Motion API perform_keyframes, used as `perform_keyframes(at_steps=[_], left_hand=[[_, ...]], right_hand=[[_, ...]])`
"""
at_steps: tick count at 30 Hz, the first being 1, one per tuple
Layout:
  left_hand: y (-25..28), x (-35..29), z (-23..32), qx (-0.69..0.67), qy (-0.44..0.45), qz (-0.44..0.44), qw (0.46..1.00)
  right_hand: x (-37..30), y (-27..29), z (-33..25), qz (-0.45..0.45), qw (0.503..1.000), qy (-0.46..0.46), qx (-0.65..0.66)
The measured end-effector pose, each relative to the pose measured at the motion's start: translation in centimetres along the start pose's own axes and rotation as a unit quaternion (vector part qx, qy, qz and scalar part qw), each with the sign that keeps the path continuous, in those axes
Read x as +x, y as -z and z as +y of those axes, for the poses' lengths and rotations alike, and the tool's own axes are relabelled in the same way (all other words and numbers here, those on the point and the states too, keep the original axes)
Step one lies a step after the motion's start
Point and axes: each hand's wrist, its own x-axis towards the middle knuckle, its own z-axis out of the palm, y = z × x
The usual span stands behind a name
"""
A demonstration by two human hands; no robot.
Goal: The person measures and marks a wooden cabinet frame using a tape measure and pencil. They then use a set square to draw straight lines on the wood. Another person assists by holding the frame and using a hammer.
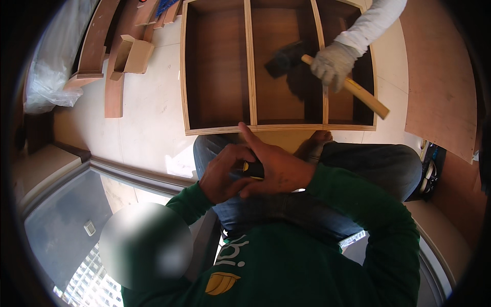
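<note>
Pale floor (pixel 148 102) carries the frame (pixel 220 129); my left hand (pixel 222 171) and right hand (pixel 284 168) grip a black-yellow tool (pixel 254 170) between them, apparently readying it; next calls for a steady hold.

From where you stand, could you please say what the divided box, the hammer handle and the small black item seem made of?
Divided box: apparently plywood, its pale rims showing layered stripes.
Hammer handle: probably smooth wood, judging by its pale yellow shaft.
Black item: matte, perhaps plastic or rubber; partly hidden.
</note>
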Motion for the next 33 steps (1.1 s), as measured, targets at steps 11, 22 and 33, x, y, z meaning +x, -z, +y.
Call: perform_keyframes(at_steps=[11, 22, 33], left_hand=[[-0.8, -2.2, -1.1, 0.091, -0.043, 0.033, 0.994], [-0.3, 0.5, -1.1, -0.119, 0.108, 0.073, 0.984], [0.6, 0.3, -5.9, -0.25, 0.298, -0.049, 0.92]], right_hand=[[-0.4, 0.2, 1.1, -0.082, 0.983, -0.149, 0.065], [0.7, 2.5, 0.4, -0.059, 0.982, -0.172, -0.058], [0.8, 1.9, -0.2, -0.021, 0.98, -0.2, 0.0]])
